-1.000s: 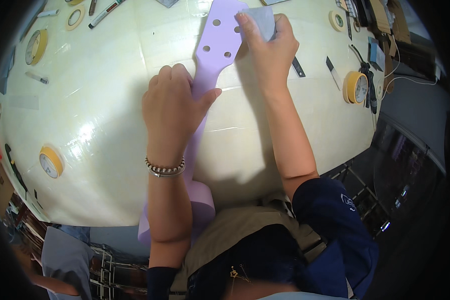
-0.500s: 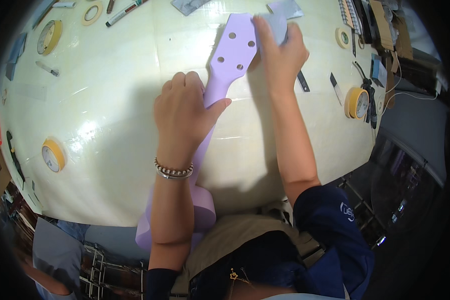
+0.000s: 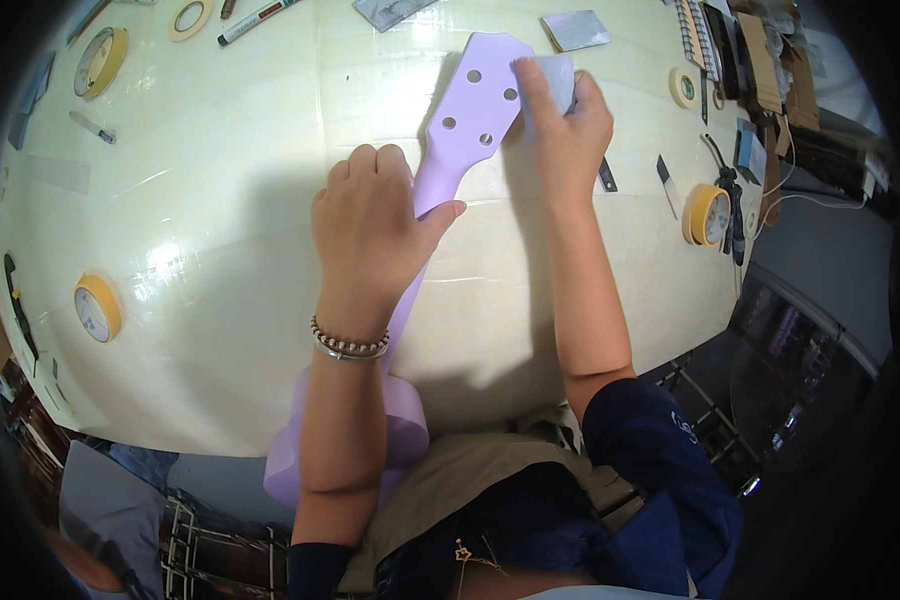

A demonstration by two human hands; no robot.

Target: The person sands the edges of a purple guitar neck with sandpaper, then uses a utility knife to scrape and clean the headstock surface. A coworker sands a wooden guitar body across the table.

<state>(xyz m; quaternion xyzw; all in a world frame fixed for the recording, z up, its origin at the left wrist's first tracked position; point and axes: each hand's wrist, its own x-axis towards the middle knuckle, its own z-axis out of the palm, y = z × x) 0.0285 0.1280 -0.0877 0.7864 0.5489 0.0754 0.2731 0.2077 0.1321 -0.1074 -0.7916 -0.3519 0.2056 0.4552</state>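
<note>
The left forearm (image 3: 344, 430) is partly covering the purple instrument (image 3: 480, 107); the grey pad (image 3: 558, 80) is seemingly hiding fingertips of the right hand (image 3: 573, 135).

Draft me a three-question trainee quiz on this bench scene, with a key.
1. How many round holes show in the headstock of the lilac instrument?
2. True or false: the right grip holds nothing.
3. Which part does the left grip hold?
A) the rounded body
B) the neck
C) the headstock

Key:
1. Four.
2. False; it holds a grey pad at the headstock's right edge.
3. B.
</note>
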